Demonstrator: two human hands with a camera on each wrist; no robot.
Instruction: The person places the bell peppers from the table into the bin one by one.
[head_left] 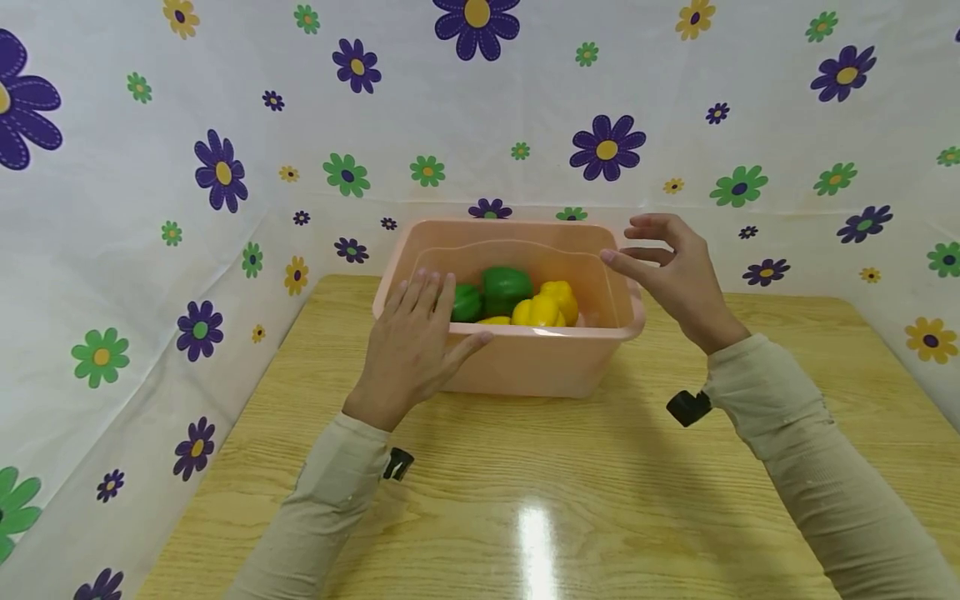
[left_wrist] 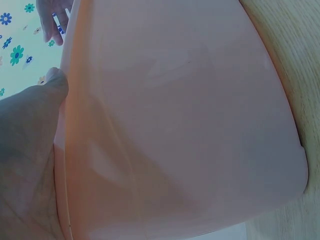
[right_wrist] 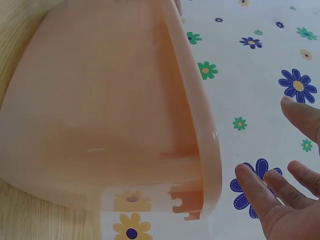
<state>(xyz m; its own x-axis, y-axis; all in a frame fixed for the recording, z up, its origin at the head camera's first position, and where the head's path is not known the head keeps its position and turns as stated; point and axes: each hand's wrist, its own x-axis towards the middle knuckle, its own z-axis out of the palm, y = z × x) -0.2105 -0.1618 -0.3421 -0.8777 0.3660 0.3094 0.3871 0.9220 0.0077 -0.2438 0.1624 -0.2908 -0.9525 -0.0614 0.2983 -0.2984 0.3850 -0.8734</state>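
A peach plastic bin (head_left: 517,367) stands on the table with green bell peppers (head_left: 507,287) and yellow bell peppers (head_left: 538,312) inside. Across its front left rim lies my left hand (head_left: 412,350), fingers straight and thumb spread along the edge. The left wrist view shows that hand (left_wrist: 27,125) against the rim, beside the bin's tall front wall (left_wrist: 185,120). My right hand (head_left: 678,275) is raised by the right rim, fingers loosely bent and holding nothing. In the right wrist view a gap shows between its fingers (right_wrist: 256,192) and the rim (right_wrist: 192,90).
The wooden table (head_left: 465,467) extends in front of the bin and to both sides. A white cloth with printed flowers (head_left: 525,108) hangs close behind the bin and along the left. Black wrist devices (head_left: 688,408) sit under both sleeves.
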